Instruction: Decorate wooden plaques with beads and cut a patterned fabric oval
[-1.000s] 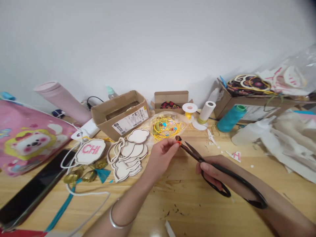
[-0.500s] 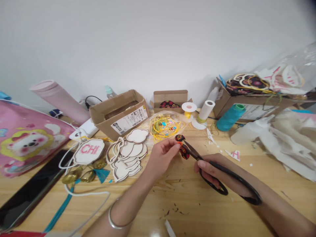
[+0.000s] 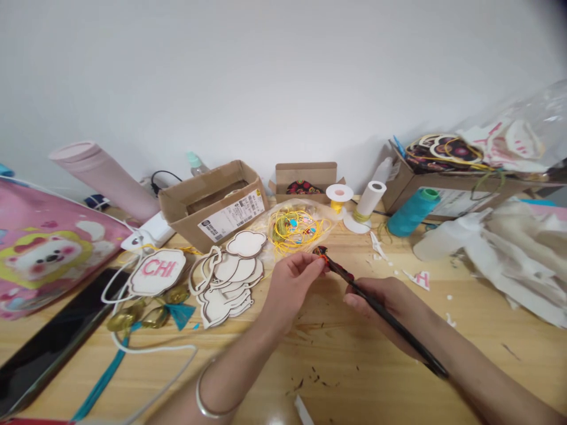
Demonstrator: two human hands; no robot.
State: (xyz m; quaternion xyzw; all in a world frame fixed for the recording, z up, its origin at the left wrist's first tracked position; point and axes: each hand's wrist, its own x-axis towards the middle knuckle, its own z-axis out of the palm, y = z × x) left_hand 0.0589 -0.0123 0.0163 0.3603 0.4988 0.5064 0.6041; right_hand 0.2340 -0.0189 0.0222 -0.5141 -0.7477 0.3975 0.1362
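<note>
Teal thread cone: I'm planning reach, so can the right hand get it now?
Probably not yet: the right hand holds black scissors, though only low scraps seem to lie between it and the cone.

The patterned piece (image 3: 319, 252) looks like cloth, the scissors (image 3: 394, 324) smooth and satiny. On the faintly glossy wooden tabletop (image 3: 363, 378), the bells (image 3: 155, 317) at left shine like metal near a glossy phone (image 3: 53, 342); the squeeze bottle (image 3: 443, 241) at right looks cloudy plastic, the far-left box (image 3: 182, 223) matt cardboard.
</note>
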